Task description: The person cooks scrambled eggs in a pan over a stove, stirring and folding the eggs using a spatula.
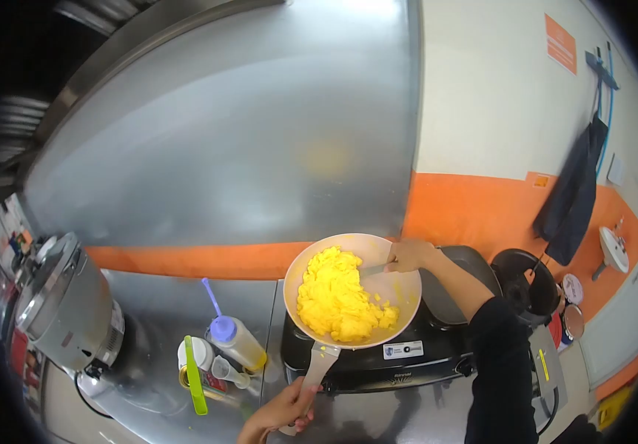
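Observation:
A light-coloured frying pan point(409, 297) is over the black gas stove point(363, 374). Yellow scrambled eggs point(334, 296) are heaped in its left and middle part, with small bits scattered to the right. My left hand point(283, 411) is closed around the pan's handle, which points toward me. Over the pan's right rim, my right hand point(411, 256) grips a spatula point(375, 270), its greyish blade reaching in toward the eggs. The fingers partly hide the spatula's handle.
Left of the stove stand a squeeze bottle point(236, 339) with a purple cap, a white-lidded jar point(199, 354) and a bright green utensil point(195, 377). A large metal cooker point(67, 303) is farther left. Right of the stove is a black bin point(528, 285).

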Demonstrator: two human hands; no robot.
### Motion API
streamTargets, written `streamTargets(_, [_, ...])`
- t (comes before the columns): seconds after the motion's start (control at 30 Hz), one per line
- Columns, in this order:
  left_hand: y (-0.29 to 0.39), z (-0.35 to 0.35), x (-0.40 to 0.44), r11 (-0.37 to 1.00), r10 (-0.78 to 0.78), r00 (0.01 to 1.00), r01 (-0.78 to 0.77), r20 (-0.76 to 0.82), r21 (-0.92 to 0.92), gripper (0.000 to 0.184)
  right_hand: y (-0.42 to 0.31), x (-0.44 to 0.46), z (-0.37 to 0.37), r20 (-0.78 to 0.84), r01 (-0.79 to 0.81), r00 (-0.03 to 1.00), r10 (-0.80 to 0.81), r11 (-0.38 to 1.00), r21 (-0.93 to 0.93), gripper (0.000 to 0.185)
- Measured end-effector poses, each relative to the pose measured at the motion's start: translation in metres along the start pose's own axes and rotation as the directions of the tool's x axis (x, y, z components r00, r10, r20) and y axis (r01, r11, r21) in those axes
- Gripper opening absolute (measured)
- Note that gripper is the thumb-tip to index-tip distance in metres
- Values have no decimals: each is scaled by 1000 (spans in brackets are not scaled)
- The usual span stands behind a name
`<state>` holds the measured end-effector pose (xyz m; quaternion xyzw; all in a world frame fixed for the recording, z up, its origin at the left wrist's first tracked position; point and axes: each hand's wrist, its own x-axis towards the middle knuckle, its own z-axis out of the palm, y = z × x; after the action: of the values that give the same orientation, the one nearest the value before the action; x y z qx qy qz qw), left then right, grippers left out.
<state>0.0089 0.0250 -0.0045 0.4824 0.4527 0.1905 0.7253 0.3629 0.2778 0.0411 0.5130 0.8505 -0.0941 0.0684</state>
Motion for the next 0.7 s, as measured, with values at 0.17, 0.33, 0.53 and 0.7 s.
streamTargets(0.17, [-1,1,0,999,10,1000,-10,-6,39,33,-28,-16,-7,-156,54,986,-52,998,11,39])
streamTargets(0.33, [-6,3,-1,1000,12,999,-12,-48,5,36,-28,-63,2,-266,60,960,-85,993,-98,38])
streamTargets(0.53, [-5,7,-3,1000,6,997,-8,-75,-14,36,-50,-127,8,-482,110,850,-213,966,-232,27])
streamTargets(0.7, [-12,0,-3,914,8,998,20,68,-404,37,-75,-174,-8,-575,-61,765,-291,855,-515,25])
